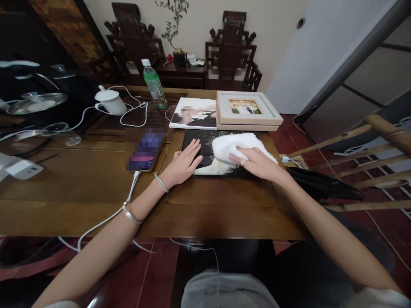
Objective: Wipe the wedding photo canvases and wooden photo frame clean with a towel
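Observation:
A dark photo panel (205, 143) lies flat on the wooden table, showing a pale dress along its lower part. My left hand (184, 164) rests with outstretched fingers on the panel's left edge. In my right hand (258, 162) is a white cloth (240, 143), gripped from above and pressed on the panel's right half. The cloth hides much of that half. Behind the panel lie a white-edged photo panel (195, 113) and a stack of light wooden picture frames (247, 109).
Left of the panel lies a phone (146, 149) with a white charging cable (132, 186). Farther back are a green-labelled bottle (154, 85), a white lidded cup (111, 101) and a tipped clear plastic cup (66, 134). A bamboo chair (349, 158) stands right of the table (221, 209).

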The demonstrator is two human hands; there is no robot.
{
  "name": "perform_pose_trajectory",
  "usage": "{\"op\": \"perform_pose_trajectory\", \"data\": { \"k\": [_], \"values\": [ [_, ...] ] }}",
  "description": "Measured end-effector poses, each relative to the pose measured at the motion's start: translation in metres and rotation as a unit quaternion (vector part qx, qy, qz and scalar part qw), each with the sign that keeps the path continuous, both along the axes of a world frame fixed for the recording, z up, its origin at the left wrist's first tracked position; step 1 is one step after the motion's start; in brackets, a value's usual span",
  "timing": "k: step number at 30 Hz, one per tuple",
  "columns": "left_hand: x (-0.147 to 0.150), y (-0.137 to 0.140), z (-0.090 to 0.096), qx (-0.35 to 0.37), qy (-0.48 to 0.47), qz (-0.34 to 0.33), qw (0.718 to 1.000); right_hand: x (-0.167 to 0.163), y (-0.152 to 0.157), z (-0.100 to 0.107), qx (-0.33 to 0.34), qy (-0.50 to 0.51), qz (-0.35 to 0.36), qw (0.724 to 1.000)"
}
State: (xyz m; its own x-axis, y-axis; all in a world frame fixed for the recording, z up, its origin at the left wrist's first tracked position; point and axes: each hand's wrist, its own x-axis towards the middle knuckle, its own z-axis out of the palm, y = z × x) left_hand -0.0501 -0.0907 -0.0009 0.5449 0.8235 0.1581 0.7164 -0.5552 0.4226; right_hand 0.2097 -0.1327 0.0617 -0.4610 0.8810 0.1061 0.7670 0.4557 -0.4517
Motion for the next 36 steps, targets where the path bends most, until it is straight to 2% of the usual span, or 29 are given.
{"op": "perform_pose_trajectory", "data": {
  "k": [3,5,10,14,17,20,23,26,31,34,36],
  "values": [
    [0.000,0.001,0.000,0.012,0.002,-0.002,1.000,-0.023,0.030,-0.010,0.052,0.023,-0.082,0.995],
    [-0.001,0.002,-0.001,0.022,-0.003,-0.005,1.000,-0.046,0.048,-0.013,0.061,0.038,-0.098,0.993],
    [-0.004,0.005,-0.005,0.041,-0.016,-0.013,0.999,-0.095,0.084,-0.009,0.030,0.083,-0.027,0.996],
    [-0.007,0.008,-0.009,0.038,-0.032,-0.023,0.999,-0.099,0.090,-0.005,0.014,0.078,-0.004,0.997],
    [-0.008,0.009,-0.010,0.034,-0.040,-0.027,0.998,-0.073,0.079,-0.005,0.010,0.095,-0.024,0.995],
    [-0.007,0.009,-0.011,0.030,-0.047,-0.026,0.998,-0.028,0.064,-0.006,0.016,0.096,-0.068,0.993],
    [-0.007,0.008,-0.011,0.032,-0.047,-0.025,0.998,0.020,0.052,-0.010,0.041,0.067,-0.114,0.990],
    [-0.006,0.008,-0.010,0.038,-0.046,-0.023,0.998,0.050,0.037,-0.017,0.071,0.016,-0.118,0.990],
    [-0.006,0.007,-0.009,0.037,-0.037,-0.021,0.998,0.049,-0.023,-0.026,0.080,-0.102,-0.055,0.990],
    [-0.005,0.006,-0.009,0.039,-0.035,-0.019,0.998,0.038,-0.066,-0.024,0.066,-0.122,-0.019,0.990],
    [-0.005,0.006,-0.009,0.038,-0.034,-0.017,0.999,0.035,-0.084,-0.021,0.052,-0.120,0.003,0.991]
  ]
}}
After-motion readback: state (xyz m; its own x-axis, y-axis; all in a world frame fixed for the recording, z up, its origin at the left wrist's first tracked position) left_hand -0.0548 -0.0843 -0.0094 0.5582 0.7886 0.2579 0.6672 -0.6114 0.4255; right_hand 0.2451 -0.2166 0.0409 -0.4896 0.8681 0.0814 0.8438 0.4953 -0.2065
